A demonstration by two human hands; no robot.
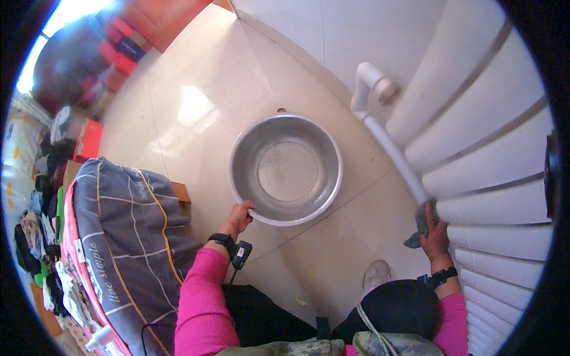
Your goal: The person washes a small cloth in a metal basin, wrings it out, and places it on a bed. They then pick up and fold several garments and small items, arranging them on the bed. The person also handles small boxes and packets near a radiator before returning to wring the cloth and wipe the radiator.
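On the tiled floor in front of me stands a round metal basin (243, 169); a shallow layer of water seems to lie in it. My left hand (238, 218) grips the basin's near left rim, fingers curled over the edge. At the right, my right hand (434, 237) holds a dark grey-green cloth (423, 219) against the white pipe (396, 157) at the foot of the radiator (487, 172). Part of the cloth hangs below the fingers. Both wrists wear dark bands, and a small black device is at the left one.
A bed or couch edge with a grey checked cover (133, 219) is close on my left. Clothes (44, 231) and a red box (88, 140) lie beyond it. A wooden cabinet (160, 21) stands at the far left. My shoe (376, 274) is on the floor near the radiator.
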